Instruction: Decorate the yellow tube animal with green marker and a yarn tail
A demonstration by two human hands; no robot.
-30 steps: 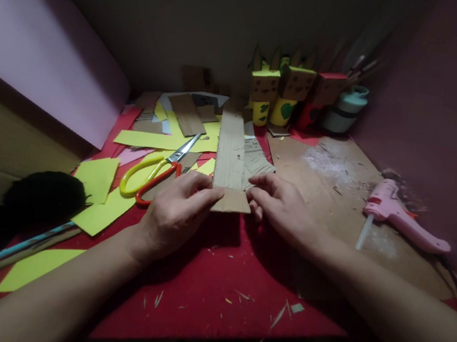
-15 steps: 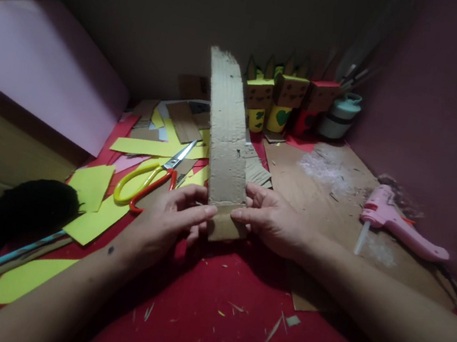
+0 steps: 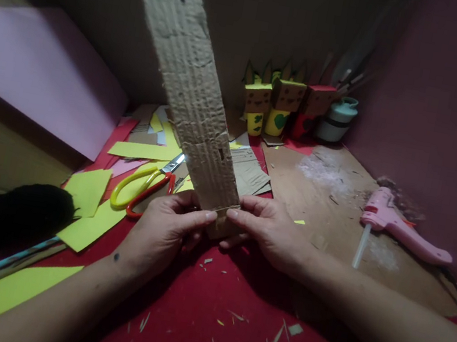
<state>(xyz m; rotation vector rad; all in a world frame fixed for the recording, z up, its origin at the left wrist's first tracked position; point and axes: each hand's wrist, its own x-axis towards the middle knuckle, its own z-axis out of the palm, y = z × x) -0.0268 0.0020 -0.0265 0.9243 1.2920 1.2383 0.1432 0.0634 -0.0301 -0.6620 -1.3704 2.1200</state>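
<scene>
A long cardboard strip (image 3: 198, 89) with a ridged, torn surface rises from between my hands and leans to the upper left, its top cut off by the frame edge. My left hand (image 3: 171, 220) pinches its lower end from the left, thumb on the front. From the right, my right hand (image 3: 265, 225) grips the same end, its thumb close to the other thumb. Near the thumbs a crease crosses the strip, and a short flap hangs below it. Scissors (image 3: 149, 183) with yellow and red handles lie just beyond my left hand.
A pink glue gun (image 3: 396, 221) rests on a brown board (image 3: 321, 199) at right. Box-headed paper figures (image 3: 281, 107) and a teal-lidded container (image 3: 338, 119) stand at the back. Yellow paper pieces (image 3: 88, 229), a black yarn-like ball (image 3: 32, 204) and scraps cover the red surface at left.
The cardboard strip has tipped up and to the left, so more of its ridged face shows. Both hands keep hold of its lower end, bent at the crease.
</scene>
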